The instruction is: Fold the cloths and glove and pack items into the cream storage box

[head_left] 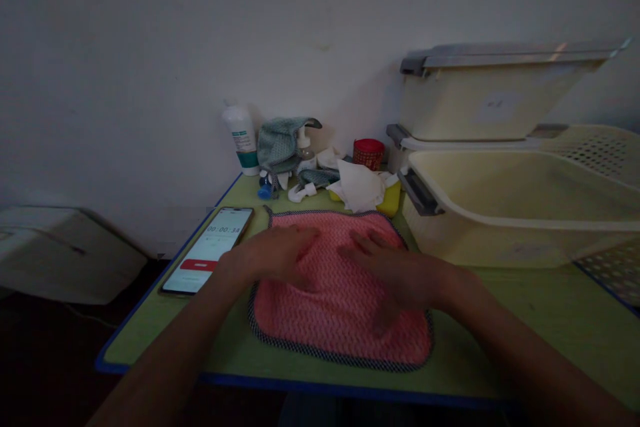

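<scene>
A pink textured cleaning cloth point(330, 307) with a dark checked border lies spread on the green table point(230, 347), with slight creases near its middle. My left hand point(283, 253) rests over its left part, fingers spread and pointing right. Over the right part is my right hand point(395, 273), slightly blurred, its fingers apart and pointing away to the left. Neither hand grips anything. Beside my left wrist lies a phone point(220, 240) showing a running timer, its lower right corner partly covered by the forearm.
Along the wall stand a white bottle point(243, 140), a grey-green cloth point(280, 143) draped by a pump bottle, white tissues point(361, 183) and a red basket point(369, 153). An open cream bin point(475, 240) sits right, a lidded bin point(460, 103) behind it. The table has a blue edge point(300, 383).
</scene>
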### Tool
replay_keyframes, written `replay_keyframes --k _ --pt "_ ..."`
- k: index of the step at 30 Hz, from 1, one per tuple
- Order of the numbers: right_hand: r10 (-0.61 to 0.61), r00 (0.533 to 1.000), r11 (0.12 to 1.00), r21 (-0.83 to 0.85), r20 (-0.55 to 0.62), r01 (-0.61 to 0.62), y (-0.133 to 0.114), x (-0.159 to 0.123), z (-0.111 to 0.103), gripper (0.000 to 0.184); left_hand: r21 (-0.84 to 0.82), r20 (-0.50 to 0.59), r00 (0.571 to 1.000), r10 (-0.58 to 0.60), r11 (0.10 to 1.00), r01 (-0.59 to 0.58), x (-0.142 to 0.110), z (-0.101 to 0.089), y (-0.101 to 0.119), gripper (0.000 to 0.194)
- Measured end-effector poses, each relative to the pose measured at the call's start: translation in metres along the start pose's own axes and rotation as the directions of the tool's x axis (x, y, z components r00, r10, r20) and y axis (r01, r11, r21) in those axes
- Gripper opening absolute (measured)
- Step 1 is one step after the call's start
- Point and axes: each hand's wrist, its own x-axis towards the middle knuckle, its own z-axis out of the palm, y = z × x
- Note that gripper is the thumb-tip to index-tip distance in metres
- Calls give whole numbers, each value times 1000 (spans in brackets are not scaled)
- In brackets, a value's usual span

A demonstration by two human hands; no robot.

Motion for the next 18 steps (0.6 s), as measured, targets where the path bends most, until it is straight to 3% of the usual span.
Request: replay_keyframes --k 2,6,9,11,14,16,18 --pt "-8 1000 1000 -3 20 8 -2 -2 1 124 23 39 999 -31 999 30 -4 1 1 90" --pt "-28 999 1000 5 -43 28 2 -4 6 119 67 72 981 -182 982 177 -9 0 9 100" --pt "-95 976 995 4 -198 98 2 -4 4 105 82 13 966 -258 963 257 -10 -6 8 89" --pt "-103 906 992 27 -411 125 -4 -1 1 79 59 -89 961 -262 962 267 -7 -10 6 60" --pt "-27 710 988 87 -704 124 -14 11 4 35 -41 -292 931 -218 976 216 5 -4 8 33" --pt "-52 634 983 73 -772 170 -18 24 14 36 -89 -382 914 -137 990 111 16 10 13 31" --pt "-127 630 976 15 -766 216 -17 39 28 42 -71 -410 912 -7 997 -24 27 30 20 30"
